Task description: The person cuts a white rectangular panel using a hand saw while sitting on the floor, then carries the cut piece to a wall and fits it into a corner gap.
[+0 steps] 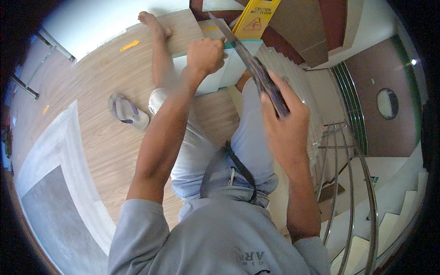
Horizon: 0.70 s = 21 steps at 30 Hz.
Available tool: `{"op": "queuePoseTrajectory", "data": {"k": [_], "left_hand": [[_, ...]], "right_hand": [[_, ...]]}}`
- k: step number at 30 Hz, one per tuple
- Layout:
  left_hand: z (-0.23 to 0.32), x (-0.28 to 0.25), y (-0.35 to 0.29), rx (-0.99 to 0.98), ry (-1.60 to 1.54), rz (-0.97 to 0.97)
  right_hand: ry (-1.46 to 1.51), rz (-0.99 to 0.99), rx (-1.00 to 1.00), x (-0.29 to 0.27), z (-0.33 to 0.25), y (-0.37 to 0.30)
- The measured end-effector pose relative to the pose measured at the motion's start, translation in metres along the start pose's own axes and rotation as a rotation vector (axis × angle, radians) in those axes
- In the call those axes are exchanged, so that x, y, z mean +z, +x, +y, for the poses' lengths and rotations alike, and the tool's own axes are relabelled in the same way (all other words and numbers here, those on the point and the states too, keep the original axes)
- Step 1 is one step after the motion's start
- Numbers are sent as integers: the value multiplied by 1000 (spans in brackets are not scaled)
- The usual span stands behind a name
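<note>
My right hand (288, 121) is wrapped round the dark handle of a long, tapering metal blade (242, 51). Its point slants up and to the left; whether it is a knife or a saw I cannot tell. My left hand (206, 56) is closed beside the blade, over a pale panel with teal glass-like edges (211, 78). The curled fingers hide whatever they may hold. Between my knees and the yellow sign stands this panel, close to my left hand.
A yellow folding floor sign (257, 19) stands at the far side. On the wooden floor (91, 82) lies a flip-flop (130, 113), left of my legs. Curved metal railings (352, 192) and a stairwell drop away on the right. My bare foot (149, 20) is stretched out far left.
</note>
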<state>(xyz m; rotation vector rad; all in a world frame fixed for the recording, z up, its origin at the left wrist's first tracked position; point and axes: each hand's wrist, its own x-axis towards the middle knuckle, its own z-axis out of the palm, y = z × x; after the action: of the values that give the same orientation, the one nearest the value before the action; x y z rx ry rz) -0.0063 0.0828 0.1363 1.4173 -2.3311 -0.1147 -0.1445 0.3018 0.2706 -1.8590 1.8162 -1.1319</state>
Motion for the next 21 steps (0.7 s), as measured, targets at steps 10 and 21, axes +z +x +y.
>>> {"op": "queuePoseTrajectory", "data": {"k": [10, 21], "left_hand": [[3, -2, -3, -14, 86, -39], [-31, 19, 12, 31, 24, 121]], "right_hand": [[-105, -13, -60, 26, 3, 28], [278, 447, 81, -120, 53, -78]]}}
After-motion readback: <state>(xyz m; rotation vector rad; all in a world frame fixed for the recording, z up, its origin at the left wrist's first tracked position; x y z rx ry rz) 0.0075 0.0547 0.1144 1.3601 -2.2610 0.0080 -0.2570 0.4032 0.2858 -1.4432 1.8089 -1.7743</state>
